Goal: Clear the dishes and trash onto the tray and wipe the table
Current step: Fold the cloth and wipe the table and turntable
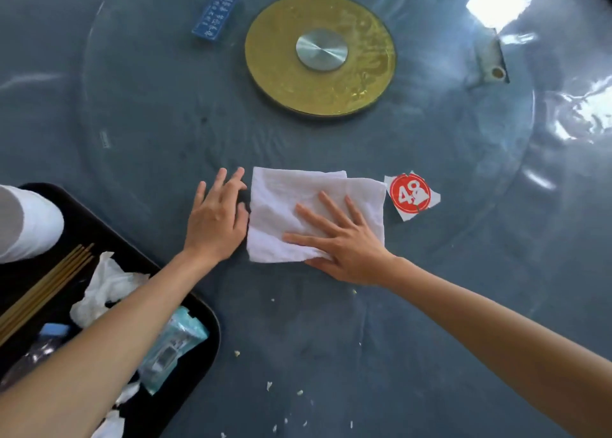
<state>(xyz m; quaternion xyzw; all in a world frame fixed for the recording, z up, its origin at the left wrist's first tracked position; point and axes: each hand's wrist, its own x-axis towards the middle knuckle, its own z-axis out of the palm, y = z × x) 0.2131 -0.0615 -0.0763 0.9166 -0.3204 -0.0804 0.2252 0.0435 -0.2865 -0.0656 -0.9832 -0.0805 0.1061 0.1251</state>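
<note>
A folded white cloth [291, 199] lies flat on the blue-grey table [397, 321]. My right hand [341, 239] presses on its lower right part with fingers spread straight. Just left of the cloth, my left hand [217, 216] rests flat on the table, its fingertips touching the cloth's left edge. At the lower left sits a black tray [195, 308] holding chopsticks [43, 285], crumpled tissues [102, 288], a teal wet-wipe packet [172, 345], a plastic bottle [29, 358] and a white dish [23, 225]. Small white crumbs [270, 384] dot the table near me.
A red "48" sticker on white paper [410, 196] lies right of the cloth. A glass turntable [132, 106] with a gold centre disc [319, 53] fills the middle. A blue box [215, 15] stands at the far left of the turntable.
</note>
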